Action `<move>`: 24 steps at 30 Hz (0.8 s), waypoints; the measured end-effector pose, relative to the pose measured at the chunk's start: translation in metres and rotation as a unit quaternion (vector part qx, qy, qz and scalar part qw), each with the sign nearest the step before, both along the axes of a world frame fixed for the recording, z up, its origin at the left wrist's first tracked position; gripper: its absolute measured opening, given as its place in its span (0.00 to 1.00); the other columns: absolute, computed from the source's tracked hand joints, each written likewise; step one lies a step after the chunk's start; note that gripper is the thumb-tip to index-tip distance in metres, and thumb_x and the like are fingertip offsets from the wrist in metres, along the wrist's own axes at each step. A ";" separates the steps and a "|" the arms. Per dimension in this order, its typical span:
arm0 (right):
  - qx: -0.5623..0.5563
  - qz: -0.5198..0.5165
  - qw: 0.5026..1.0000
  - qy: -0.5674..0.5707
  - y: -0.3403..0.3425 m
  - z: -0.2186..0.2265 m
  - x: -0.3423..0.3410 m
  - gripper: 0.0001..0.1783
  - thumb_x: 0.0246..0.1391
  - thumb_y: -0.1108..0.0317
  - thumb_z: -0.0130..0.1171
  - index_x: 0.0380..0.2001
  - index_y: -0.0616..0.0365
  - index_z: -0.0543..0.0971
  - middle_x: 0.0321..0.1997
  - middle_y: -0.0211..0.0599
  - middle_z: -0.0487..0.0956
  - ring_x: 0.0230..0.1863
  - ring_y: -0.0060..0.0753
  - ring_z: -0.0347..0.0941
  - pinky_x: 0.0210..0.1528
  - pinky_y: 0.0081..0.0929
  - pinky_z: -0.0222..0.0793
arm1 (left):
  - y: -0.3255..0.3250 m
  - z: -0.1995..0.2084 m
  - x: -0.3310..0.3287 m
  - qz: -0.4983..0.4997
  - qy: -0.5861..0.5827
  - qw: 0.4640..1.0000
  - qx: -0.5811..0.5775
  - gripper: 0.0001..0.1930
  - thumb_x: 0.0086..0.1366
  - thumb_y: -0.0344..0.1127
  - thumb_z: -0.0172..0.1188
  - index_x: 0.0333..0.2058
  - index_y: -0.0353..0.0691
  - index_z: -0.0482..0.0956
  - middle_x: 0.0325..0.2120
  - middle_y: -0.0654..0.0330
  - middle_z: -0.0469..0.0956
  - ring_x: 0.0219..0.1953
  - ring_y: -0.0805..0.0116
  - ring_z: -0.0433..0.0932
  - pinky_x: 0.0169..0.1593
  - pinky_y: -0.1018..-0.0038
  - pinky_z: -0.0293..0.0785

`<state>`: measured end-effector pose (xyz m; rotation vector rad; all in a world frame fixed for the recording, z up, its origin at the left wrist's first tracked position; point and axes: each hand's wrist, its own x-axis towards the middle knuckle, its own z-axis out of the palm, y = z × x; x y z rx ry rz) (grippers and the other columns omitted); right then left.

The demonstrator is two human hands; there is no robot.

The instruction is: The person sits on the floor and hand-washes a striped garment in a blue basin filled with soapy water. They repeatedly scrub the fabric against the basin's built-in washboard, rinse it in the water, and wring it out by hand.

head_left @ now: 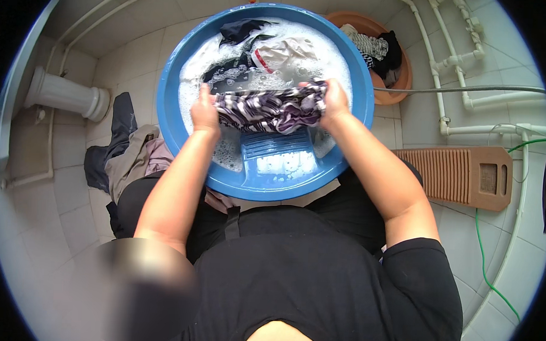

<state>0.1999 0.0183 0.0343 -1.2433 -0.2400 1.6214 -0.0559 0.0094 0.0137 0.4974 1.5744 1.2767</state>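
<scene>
Between my two hands a wet garment [266, 109], patterned in black, white and purple, is stretched out sideways. My left hand [205, 111] is closed on its left end, and my right hand [335, 105] grips the bunched right end. It hangs over a large blue basin [166, 105] of sudsy water, just above the ridged washboard [279, 149] moulded into the near side. Beyond it, a dark garment [231, 71] and a pale garment with a red strip [284, 54] lie partly under the foam [333, 57].
An orange basin [404, 85] at the far right holds clothes. Right of me lies a brown washboard [458, 177]. A grey hose [459, 90] runs from the right wall to the blue basin. Clothes [127, 152] are heaped on the tiles at left, near a white pipe [66, 94].
</scene>
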 end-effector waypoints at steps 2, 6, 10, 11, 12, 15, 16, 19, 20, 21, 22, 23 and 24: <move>-0.008 -0.043 0.994 -0.103 0.008 0.012 0.018 0.17 0.52 0.57 0.46 0.34 0.61 0.72 0.32 0.40 0.77 0.30 0.36 0.75 0.35 0.34 0.70 | -0.001 0.021 -0.009 0.052 -0.028 0.998 0.015 0.26 0.65 0.52 0.46 0.21 0.32 0.76 0.21 0.57 0.77 0.24 0.71 0.73 0.30 0.75 0.68; 0.218 -0.042 0.770 -0.598 0.015 -0.005 0.027 0.16 0.47 0.63 0.54 0.36 0.62 0.71 0.36 0.44 0.74 0.39 0.42 0.71 0.44 0.37 0.66 | 0.012 -0.002 -0.023 0.020 0.345 0.932 0.111 0.16 0.57 0.44 0.56 0.33 0.34 0.74 0.30 0.55 0.75 0.35 0.60 0.73 0.42 0.69 0.68; 0.432 0.180 0.607 -0.643 -0.001 -0.009 -0.011 0.10 0.43 0.67 0.56 0.32 0.53 0.77 0.49 0.43 0.72 0.54 0.46 0.64 0.55 0.39 0.59 | -0.010 0.013 0.013 -0.269 0.570 0.773 0.067 0.24 0.50 0.44 0.61 0.47 0.48 0.71 0.55 0.51 0.61 0.59 0.51 0.55 0.58 0.47 0.51; 0.403 0.262 0.567 -0.669 -0.004 -0.014 -0.021 0.19 0.45 0.59 0.57 0.42 0.51 0.75 0.55 0.43 0.68 0.57 0.46 0.62 0.58 0.39 0.57 | -0.011 0.013 0.020 -0.340 0.577 0.742 -0.015 0.28 0.49 0.44 0.62 0.51 0.50 0.69 0.58 0.49 0.58 0.62 0.51 0.52 0.58 0.41 0.48; 0.331 0.316 0.535 -0.710 -0.008 -0.015 -0.032 0.26 0.44 0.53 0.57 0.48 0.49 0.71 0.58 0.44 0.64 0.58 0.46 0.61 0.59 0.38 0.56 | -0.010 0.008 0.020 -0.363 0.569 0.737 -0.033 0.33 0.46 0.46 0.63 0.54 0.52 0.65 0.59 0.50 0.56 0.63 0.50 0.49 0.56 0.36 0.45; 0.180 0.463 0.551 -0.670 0.014 -0.025 -0.034 0.47 0.39 0.35 0.57 0.60 0.44 0.60 0.65 0.45 0.53 0.62 0.48 0.56 0.61 0.37 0.54 | 0.010 -0.005 0.005 -0.439 0.490 0.751 -0.064 0.47 0.36 0.50 0.69 0.58 0.48 0.60 0.61 0.45 0.51 0.62 0.47 0.51 0.60 0.56 0.54; 0.211 0.469 0.601 -0.612 0.027 -0.042 -0.024 0.51 0.34 0.32 0.59 0.60 0.44 0.60 0.65 0.47 0.55 0.62 0.52 0.55 0.61 0.37 0.54 | 0.018 -0.012 -0.002 -0.461 0.446 0.765 -0.059 0.48 0.36 0.51 0.70 0.58 0.46 0.60 0.59 0.45 0.55 0.61 0.48 0.55 0.60 0.59 0.55; 0.196 0.520 0.658 -0.507 0.045 -0.040 -0.015 0.49 0.35 0.34 0.61 0.57 0.54 0.64 0.56 0.51 0.68 0.58 0.48 0.62 0.58 0.33 0.57 | 0.032 -0.034 -0.018 -0.479 0.277 0.833 -0.010 0.49 0.38 0.58 0.69 0.54 0.31 0.63 0.46 0.45 0.73 0.50 0.56 0.71 0.55 0.70 0.64; 0.104 0.554 0.665 -0.489 0.051 -0.038 -0.013 0.48 0.33 0.34 0.61 0.54 0.55 0.68 0.52 0.51 0.72 0.56 0.45 0.66 0.57 0.31 0.59 | 0.034 -0.035 -0.017 -0.425 0.269 0.861 -0.071 0.45 0.42 0.59 0.67 0.53 0.32 0.65 0.46 0.45 0.72 0.50 0.56 0.71 0.54 0.70 0.64; 0.041 0.566 0.670 -0.478 0.054 -0.038 -0.012 0.47 0.32 0.34 0.61 0.52 0.55 0.70 0.51 0.51 0.73 0.54 0.44 0.68 0.55 0.31 0.60 | 0.033 -0.036 -0.015 -0.368 0.259 0.883 -0.133 0.42 0.46 0.59 0.64 0.52 0.32 0.66 0.47 0.46 0.72 0.50 0.56 0.71 0.53 0.70 0.65; 0.055 0.560 0.684 -0.463 0.057 -0.047 -0.010 0.47 0.34 0.35 0.61 0.54 0.55 0.68 0.51 0.51 0.72 0.53 0.43 0.68 0.55 0.30 0.61 | 0.027 -0.019 -0.006 -0.319 0.211 0.918 -0.103 0.36 0.52 0.58 0.59 0.47 0.30 0.72 0.45 0.49 0.75 0.45 0.61 0.74 0.48 0.71 0.67; 0.069 0.554 0.698 -0.448 0.060 -0.055 -0.007 0.47 0.36 0.37 0.61 0.56 0.55 0.67 0.51 0.51 0.72 0.53 0.42 0.69 0.54 0.30 0.61 | 0.030 -0.037 -0.007 -0.267 0.157 0.948 -0.072 0.29 0.55 0.53 0.57 0.43 0.30 0.75 0.41 0.49 0.77 0.42 0.62 0.75 0.44 0.69 0.68; 0.075 0.531 0.692 -0.482 0.059 -0.063 -0.004 0.46 0.37 0.39 0.61 0.56 0.55 0.65 0.52 0.51 0.72 0.52 0.42 0.69 0.54 0.30 0.62 | 0.035 -0.034 -0.007 -0.248 0.182 0.940 -0.147 0.25 0.56 0.49 0.55 0.42 0.30 0.76 0.40 0.49 0.77 0.41 0.62 0.75 0.43 0.69 0.68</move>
